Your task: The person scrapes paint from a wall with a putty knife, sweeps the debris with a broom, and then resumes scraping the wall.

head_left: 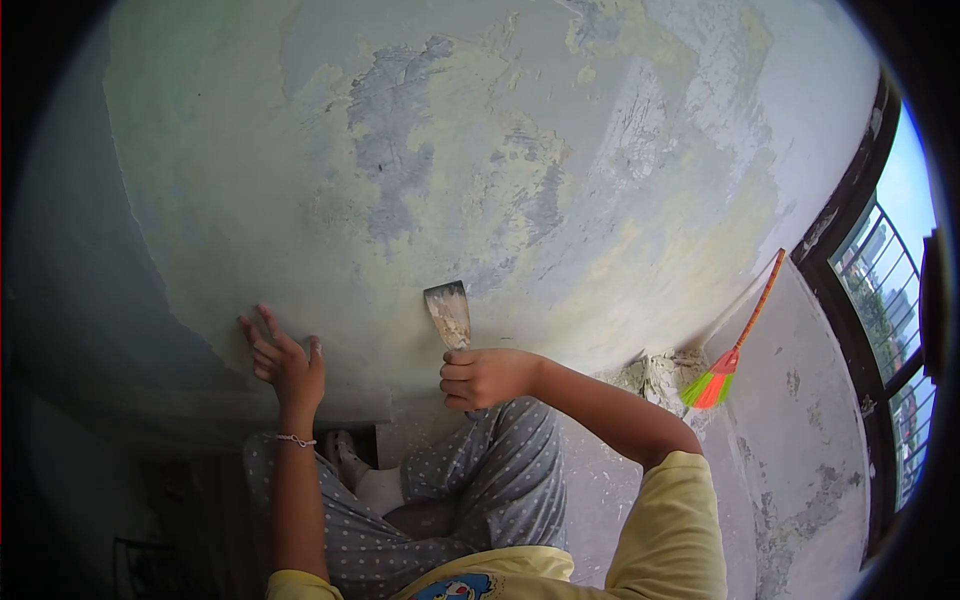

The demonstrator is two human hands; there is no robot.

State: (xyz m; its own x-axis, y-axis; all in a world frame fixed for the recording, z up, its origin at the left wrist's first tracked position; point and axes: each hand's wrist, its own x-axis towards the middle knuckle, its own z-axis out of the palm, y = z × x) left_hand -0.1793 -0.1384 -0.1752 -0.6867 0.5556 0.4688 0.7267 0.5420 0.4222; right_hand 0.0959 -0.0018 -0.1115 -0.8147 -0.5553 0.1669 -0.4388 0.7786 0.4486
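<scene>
My right hand is closed around the handle of a putty knife, whose wide blade is smeared with pale plaster and points up at the wall. The blade's dark edge overlaps the lower part of that wall in this view. Further left, my left hand has its fingers spread, fingertips right at the wall surface, with nothing in it. Patches of grey, white and yellowish green show where the wall's coating is scraped and uneven.
A broom with green and orange bristles leans in the corner at right. Beside it lies a heap of scraped debris. A dark-framed window with outside railings is at far right. My bent legs are below my hands.
</scene>
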